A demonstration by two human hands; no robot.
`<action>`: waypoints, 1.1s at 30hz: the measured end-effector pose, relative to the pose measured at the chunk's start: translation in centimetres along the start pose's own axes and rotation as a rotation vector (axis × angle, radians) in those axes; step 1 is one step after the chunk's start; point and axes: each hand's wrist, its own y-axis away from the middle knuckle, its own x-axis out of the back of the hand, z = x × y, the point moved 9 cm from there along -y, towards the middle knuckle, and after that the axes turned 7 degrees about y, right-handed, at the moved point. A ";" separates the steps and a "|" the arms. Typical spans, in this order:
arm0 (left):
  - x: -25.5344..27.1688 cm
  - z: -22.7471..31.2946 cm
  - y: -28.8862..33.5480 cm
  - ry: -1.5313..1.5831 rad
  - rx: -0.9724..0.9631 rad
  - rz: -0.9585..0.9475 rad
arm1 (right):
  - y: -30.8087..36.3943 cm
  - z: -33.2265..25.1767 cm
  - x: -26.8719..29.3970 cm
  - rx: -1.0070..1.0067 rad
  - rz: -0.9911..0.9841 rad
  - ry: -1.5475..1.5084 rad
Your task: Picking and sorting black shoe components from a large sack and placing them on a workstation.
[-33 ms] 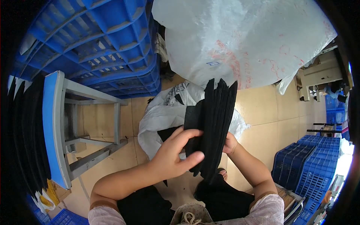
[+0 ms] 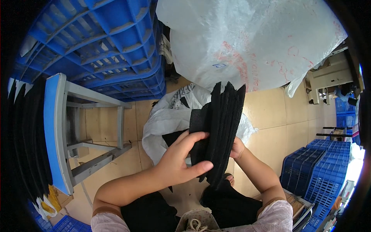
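Small delta only: my left thumb had slid slightly down and right over the black stack (image 2: 226, 120), and the stack itself had barely shifted. Layers stayed bunched, nothing dropped, so I read it as a minor regrip and the handling no further along.

Stack position: in front of me, above the white plastic bag (image 2: 164, 116), long edges running away from me, far end leaning a bit right. Couldn't tell if its underside touched the bag. Far ends were uneven, with a wider black flap (image 2: 199, 120) standing out on the left side.

Left hand (image 2: 174, 160): thumb and index spread apart, index tip at the flap, thumb tip by the stack's near part. Other fingers were mostly hidden, so couldn't confirm a pinch (looked more like steadying than clamping). Left forearm came in from lower left, angled up and right, elbow bent out.

Right hand (image 2: 237, 148): curled in at the stack's right edge, most fingers out of sight behind it; I judged it to be gripping and carrying the load. Right forearm ran up and left from the lower right, steeper than the left one.

Both hands worked ahead of my black trousers (image 2: 148, 210), right hand a touch farther out.
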 end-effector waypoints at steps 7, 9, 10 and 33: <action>-0.3 -0.5 -0.3 0.044 0.077 0.001 | 0.0 -0.3 0.2 0.015 0.014 0.018; -0.4 -0.8 -0.2 0.039 0.092 0.003 | -0.1 -0.1 0.4 0.000 0.014 0.008; -0.4 -0.8 -0.1 0.063 0.099 0.007 | -0.1 -0.1 0.3 -0.006 0.005 0.006; -0.6 0.3 -0.3 -0.106 0.019 0.012 | -2.1 2.7 4.5 -0.066 -0.007 -0.100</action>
